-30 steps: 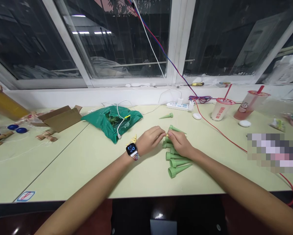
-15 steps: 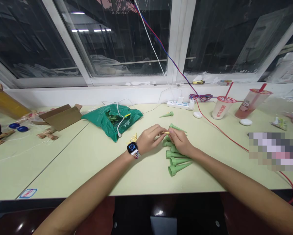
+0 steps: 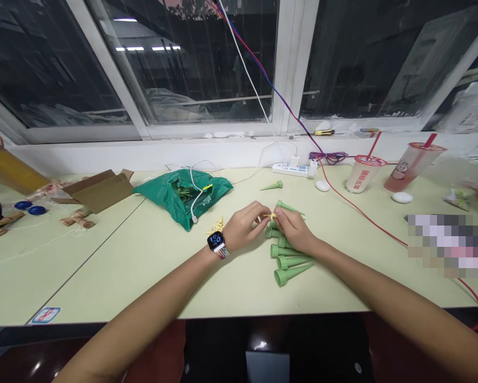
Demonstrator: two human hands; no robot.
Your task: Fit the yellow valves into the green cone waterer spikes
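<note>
Yellow, plastic by the look: in the head view, one small piece (image 3: 273,216) is being held up between the two hands, just above the far part of the green spikes (image 3: 287,252). Its thin stem is being pinched by the left hand (image 3: 247,226), tips pressed close; its wider end is being pinched by the thumb and forefinger of the right hand (image 3: 295,229). Exact contact is being partly hidden by the fingers.

The piece is being judged very light and fairly stiff, smooth enough to slip or spin in the tips. For taking hold, the wider end is being favoured; the stem is being rated as the fragile bit, likelier to bend or snap. The spikes are being rated light too, hollow at the cup, prone to rolling. More yellow bits (image 3: 219,224) are being left in a heap by the watch (image 3: 215,240).

Against half a second ago, a cross-like outline is being shown by the piece where a narrow strip was being shown, so a slight turn is being suggested. Both hands are being kept almost in place; the spikes and the heap are being left unchanged.
</note>
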